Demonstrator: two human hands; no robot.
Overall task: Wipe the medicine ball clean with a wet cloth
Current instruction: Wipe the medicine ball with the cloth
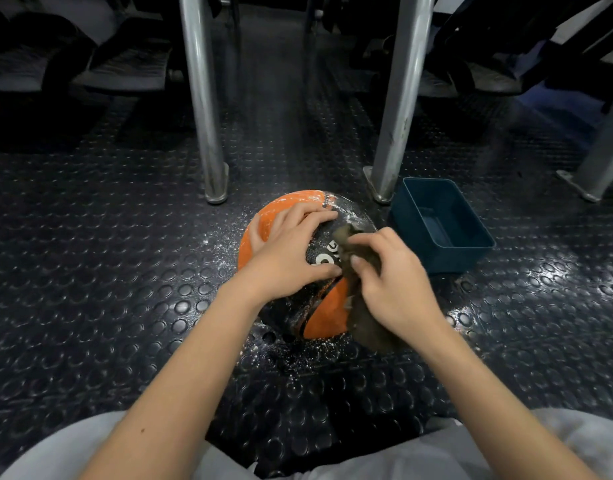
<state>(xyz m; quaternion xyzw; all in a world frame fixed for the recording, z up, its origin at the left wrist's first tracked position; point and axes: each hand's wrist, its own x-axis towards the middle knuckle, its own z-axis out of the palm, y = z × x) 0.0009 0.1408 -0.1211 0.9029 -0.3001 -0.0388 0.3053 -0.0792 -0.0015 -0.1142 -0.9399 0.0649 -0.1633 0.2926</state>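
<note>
Down on studded, probably rubber floor [90, 271], left grip [291, 251] spreads over ball [327, 317], right grip [398, 282] clutches cloth [367, 327].

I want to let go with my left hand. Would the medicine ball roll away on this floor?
Probably a little: the medicine ball is round, with nothing visibly chocking it on the studded floor. The left hand spread over it suggests wiping nudges it.

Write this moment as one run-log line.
left hand: presses on orange-and-black round medicine ball; right hand: grips brown cloth against ball; white powder: on ball, floor; blue rectangular plastic tub: beside ball
</note>
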